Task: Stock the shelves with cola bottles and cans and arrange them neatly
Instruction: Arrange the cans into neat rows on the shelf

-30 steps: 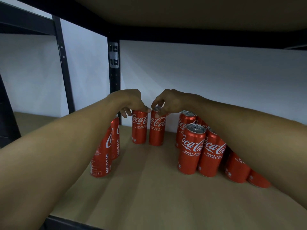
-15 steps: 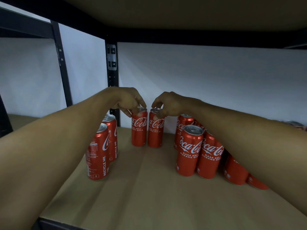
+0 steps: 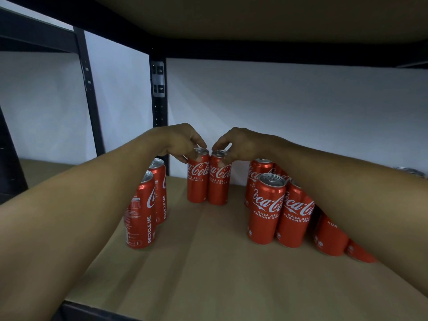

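A white wall (image 3: 289, 107) closes off the back of the dim bay. A tan board shelf (image 3: 208, 262) fills the lower view, with another board (image 3: 254, 15) overhead on a black steel frame; a slotted black upright (image 3: 158, 107) stands at the rear left corner. Red cola cans stand upright on the shelf: a cluster (image 3: 280, 209) at the right partly hidden by the forearm, two (image 3: 148, 202) at the left one behind the other, and a touching pair at the back. The left hand (image 3: 178, 142) pinches the top of the left rear can (image 3: 197, 177); the right hand (image 3: 240, 143) pinches the right rear can (image 3: 218, 179).
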`<act>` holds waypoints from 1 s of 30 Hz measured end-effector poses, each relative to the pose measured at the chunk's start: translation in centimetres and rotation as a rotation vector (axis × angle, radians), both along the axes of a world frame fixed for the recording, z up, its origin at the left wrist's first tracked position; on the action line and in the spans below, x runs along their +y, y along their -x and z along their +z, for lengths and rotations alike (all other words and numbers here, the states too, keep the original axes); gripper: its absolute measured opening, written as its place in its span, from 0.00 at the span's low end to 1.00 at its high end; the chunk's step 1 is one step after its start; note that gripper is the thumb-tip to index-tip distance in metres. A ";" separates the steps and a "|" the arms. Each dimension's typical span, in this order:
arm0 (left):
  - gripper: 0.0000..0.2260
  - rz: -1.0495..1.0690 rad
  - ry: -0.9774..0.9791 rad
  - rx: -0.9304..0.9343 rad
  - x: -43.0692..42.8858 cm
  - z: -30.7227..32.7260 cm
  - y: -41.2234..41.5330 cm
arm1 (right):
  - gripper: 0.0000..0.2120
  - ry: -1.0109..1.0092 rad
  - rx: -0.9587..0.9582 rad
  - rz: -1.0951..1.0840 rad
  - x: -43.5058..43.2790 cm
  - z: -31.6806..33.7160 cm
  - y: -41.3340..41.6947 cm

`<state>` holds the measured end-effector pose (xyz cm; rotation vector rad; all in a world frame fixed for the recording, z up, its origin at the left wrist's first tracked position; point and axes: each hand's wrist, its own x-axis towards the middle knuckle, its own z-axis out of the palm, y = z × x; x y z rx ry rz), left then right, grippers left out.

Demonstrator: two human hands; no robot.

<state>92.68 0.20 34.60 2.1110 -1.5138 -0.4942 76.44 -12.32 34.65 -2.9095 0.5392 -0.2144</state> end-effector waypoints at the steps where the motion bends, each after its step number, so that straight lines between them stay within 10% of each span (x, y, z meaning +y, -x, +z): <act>1: 0.24 0.004 0.001 -0.010 0.0 0.0 0.1 | 0.23 0.000 -0.003 -0.001 0.0 0.0 0.0; 30: 0.26 0.052 0.048 -0.103 -0.4 -0.8 0.3 | 0.25 0.042 0.068 -0.008 0.8 0.7 0.3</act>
